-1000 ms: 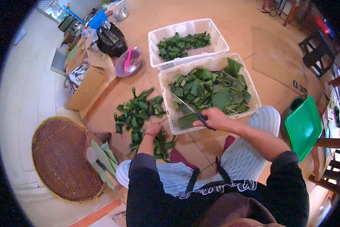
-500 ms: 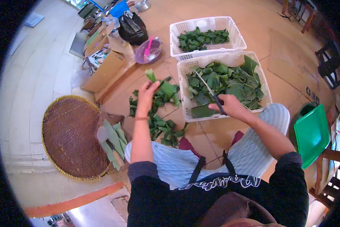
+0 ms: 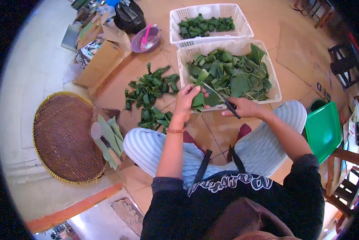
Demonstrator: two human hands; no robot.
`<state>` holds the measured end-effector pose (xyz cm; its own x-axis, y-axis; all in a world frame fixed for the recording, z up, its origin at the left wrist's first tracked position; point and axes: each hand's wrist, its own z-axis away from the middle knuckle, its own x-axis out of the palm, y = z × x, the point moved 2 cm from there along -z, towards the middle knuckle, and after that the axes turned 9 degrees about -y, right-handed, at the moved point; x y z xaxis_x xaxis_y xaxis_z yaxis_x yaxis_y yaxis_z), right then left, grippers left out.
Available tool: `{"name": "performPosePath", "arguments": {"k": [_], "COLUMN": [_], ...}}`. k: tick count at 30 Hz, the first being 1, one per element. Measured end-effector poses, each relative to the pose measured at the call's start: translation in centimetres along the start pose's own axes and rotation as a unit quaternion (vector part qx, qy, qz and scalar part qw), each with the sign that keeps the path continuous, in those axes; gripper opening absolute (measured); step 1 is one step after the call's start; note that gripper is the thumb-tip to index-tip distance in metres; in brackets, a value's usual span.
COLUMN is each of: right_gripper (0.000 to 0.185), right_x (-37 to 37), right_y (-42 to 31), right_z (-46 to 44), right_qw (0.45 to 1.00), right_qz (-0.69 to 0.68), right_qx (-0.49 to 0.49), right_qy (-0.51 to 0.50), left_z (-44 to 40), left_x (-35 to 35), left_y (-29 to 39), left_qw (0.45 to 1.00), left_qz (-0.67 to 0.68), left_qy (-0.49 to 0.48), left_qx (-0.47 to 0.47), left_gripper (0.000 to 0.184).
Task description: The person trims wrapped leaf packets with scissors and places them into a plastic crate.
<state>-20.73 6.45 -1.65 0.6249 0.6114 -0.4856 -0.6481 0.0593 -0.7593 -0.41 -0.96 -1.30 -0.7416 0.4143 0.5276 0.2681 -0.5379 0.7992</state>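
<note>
My left hand (image 3: 187, 100) closes around a folded green leaf packet (image 3: 198, 98), held upright with a pale end sticking up. My right hand (image 3: 245, 108) grips scissors (image 3: 230, 106) with dark handles. Their thin blades point up and left, with the tips close to the packet's upper part; whether they touch it I cannot tell. Both hands are over the near edge of a white crate (image 3: 277, 90) filled with cut leaves and leaf pieces (image 3: 240, 82). Left of my left hand, a pile of small leaf packets (image 3: 149, 94) lies on the tiled floor.
A second white crate (image 3: 243, 32) behind holds more leaf packets (image 3: 205, 26). To the left are a purple basin (image 3: 136, 44) with a pink tool, a cardboard box (image 3: 101, 60) and a round woven tray (image 3: 65, 140). A green tray (image 3: 325, 130) stands at the right.
My left hand has moved right from over the floor pile to the scissors, bringing the leaf packet along. The right hand stays near the crate's edge with the scissors. The view has shifted slightly.
</note>
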Motion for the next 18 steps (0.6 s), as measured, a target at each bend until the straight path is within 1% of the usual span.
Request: {"name": "performPosePath", "arguments": {"k": [1, 4, 7, 10, 13, 16, 18], "right_gripper": [0.062, 0.062, 0.062, 0.062, 0.061, 0.058, 0.057], "right_x": [0.2, 0.5, 0.7, 0.9, 1.1, 1.3, 1.3], "right_y": [0.3, -0.2, 0.1, 0.3, 0.3, 1.3, 1.6], "right_z": [0.1, 0.2, -0.3, -0.7, -0.7, -0.9, -0.8], "right_qw": [1.0, 0.999, 0.999, 0.997, 0.996, 0.993, 0.989], "right_qz": [0.015, 0.024, 0.043, 0.058, 0.073, 0.098, 0.108], "right_qx": [-0.004, -0.025, 0.01, 0.055, 0.035, 0.042, 0.037], "right_qy": [-0.01, -0.026, -0.021, -0.018, 0.023, 0.057, 0.093], "left_z": [-0.1, -0.1, -0.7, -0.4, -0.6, -1.2, -1.6], "left_x": [0.1, 0.5, -0.1, 0.2, -0.1, -1.0, -1.6], "left_y": [-0.2, 0.0, -0.8, -0.7, -1.1, -2.2, -2.7], "left_qw": [1.0, 0.982, 0.932, 0.945, 0.931, 0.965, 0.977], "left_qz": [-0.028, -0.183, -0.352, -0.322, -0.36, -0.252, -0.198], "left_qy": [-0.005, -0.051, -0.069, -0.062, -0.064, -0.064, -0.062], "left_qx": [0.0, -0.009, 0.056, 0.013, 0.012, -0.035, -0.059], "left_gripper": [0.017, 0.016, 0.015, 0.014, 0.014, 0.016, 0.016]}}
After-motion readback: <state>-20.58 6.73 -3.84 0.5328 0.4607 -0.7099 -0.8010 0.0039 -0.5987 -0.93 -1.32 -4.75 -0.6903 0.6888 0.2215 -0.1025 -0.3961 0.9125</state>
